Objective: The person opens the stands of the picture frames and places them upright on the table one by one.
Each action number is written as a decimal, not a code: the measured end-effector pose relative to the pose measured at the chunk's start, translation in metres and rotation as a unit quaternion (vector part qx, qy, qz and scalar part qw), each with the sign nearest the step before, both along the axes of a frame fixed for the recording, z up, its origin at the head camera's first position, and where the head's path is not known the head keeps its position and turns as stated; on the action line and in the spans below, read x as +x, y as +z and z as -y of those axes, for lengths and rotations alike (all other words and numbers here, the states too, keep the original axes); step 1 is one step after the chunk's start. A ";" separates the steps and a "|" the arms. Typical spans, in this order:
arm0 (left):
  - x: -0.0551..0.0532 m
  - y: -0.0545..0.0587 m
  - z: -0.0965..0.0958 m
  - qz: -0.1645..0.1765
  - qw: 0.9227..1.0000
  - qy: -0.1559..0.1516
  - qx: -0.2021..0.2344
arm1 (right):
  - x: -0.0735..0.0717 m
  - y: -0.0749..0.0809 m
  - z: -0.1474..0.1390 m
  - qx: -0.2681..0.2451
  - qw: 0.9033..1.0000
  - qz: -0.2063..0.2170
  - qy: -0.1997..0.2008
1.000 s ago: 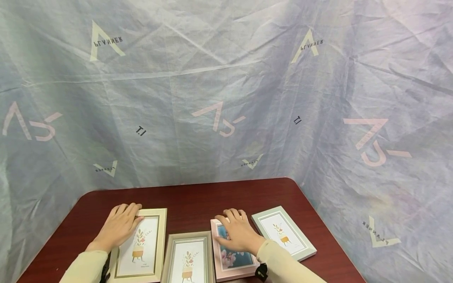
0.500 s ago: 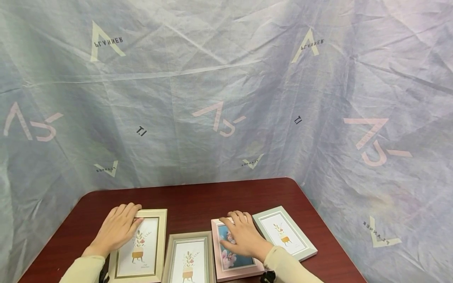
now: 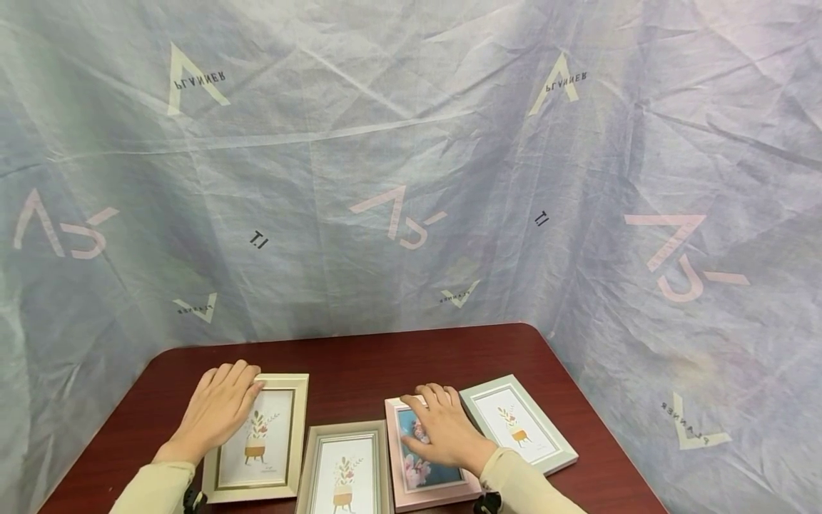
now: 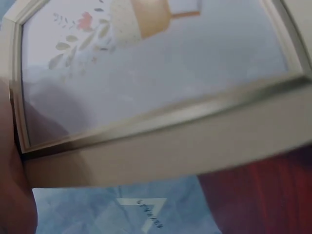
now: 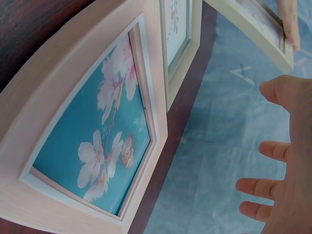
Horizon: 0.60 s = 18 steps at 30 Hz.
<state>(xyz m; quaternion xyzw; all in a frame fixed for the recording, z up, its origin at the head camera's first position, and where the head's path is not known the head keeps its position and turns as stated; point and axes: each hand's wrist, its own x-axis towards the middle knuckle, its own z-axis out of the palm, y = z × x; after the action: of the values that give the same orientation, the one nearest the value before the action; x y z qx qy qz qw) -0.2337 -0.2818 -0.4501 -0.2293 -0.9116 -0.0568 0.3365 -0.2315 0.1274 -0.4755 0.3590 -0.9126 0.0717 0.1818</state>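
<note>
Leftmost, we see the left hand (image 3: 215, 414) gripping the cream picture frame (image 3: 263, 439) at its upper left, toward the left side of the desk (image 3: 347, 371); the frame looks tilted up. We judge it light and stiff — slick and fragile if glazed — so we would hold it by the border (image 3: 297, 428). Next lies the taupe picture frame (image 3: 345, 467), then the pink picture frame (image 3: 432, 477), over which the right hand (image 3: 444, 432) parts its fingers, holding nothing; we cannot tell whether it touches. Farthest right, the mint picture frame (image 3: 520, 425) lies angled.
</note>
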 end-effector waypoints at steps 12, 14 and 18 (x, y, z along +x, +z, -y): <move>-0.007 0.029 -0.018 -0.046 0.998 -0.033 -0.009 | -0.005 0.007 -0.006 -0.020 0.999 0.028 0.000; -0.008 0.035 -0.022 -0.045 0.998 -0.039 -0.008 | -0.006 0.008 -0.007 -0.025 0.999 0.030 -0.001; -0.009 0.046 -0.032 -0.047 0.997 -0.053 -0.012 | -0.008 0.012 -0.010 -0.031 0.999 0.028 -0.002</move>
<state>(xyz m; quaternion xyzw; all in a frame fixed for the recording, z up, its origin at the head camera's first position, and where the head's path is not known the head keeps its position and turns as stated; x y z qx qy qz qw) -0.2425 -0.2498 -0.4044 -0.2835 -0.8818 -0.0527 0.3732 -0.2395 0.1369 -0.4639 0.3490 -0.9155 0.1097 0.1672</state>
